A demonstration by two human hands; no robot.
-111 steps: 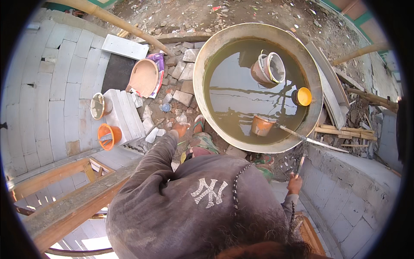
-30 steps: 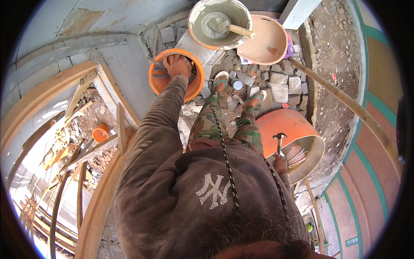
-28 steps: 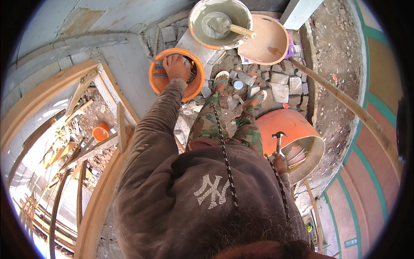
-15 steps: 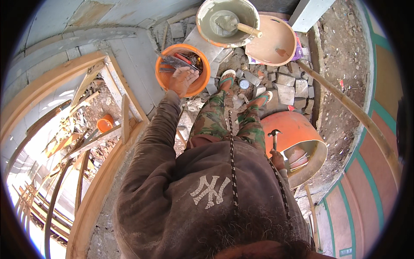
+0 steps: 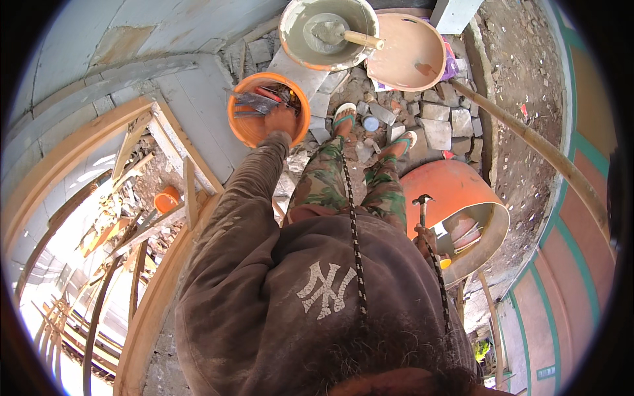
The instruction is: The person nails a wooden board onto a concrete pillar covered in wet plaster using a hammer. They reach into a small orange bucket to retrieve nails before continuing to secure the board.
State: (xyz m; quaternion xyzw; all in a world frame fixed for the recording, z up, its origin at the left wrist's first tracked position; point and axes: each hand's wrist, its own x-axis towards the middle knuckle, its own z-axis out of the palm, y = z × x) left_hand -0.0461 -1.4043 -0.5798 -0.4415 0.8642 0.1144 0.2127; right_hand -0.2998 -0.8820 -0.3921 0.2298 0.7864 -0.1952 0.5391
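My left hand (image 5: 281, 120) reaches down into an orange bucket (image 5: 240, 129) in front of me, at the left. Its fingers point into the bucket and are mostly hidden, so their grip cannot be made out. Inside, beside the hand, lie a flat grey metal blade (image 5: 256, 101) and a red-handled tool (image 5: 269, 93), among other tools too jumbled to name. On my right side, low by the hip, my right hand (image 5: 424, 241) is closed round the handle of a claw hammer (image 5: 423, 200), held upright with its head on top.
A mortar-smeared bucket (image 5: 288, 41) holds a trowel (image 5: 360, 39). Beside it sits a shallow tan basin (image 5: 403, 49). A large orange drum (image 5: 456, 186) lies at my right, below a long wooden pole (image 5: 528, 135). Broken paving pieces (image 5: 436, 135) cover the ground; a wooden frame (image 5: 72, 142) stands left.
My left hand has gone from open above the bucket down into it, among the tools. The right hand still grips the hammer. The whole view has shifted slightly.
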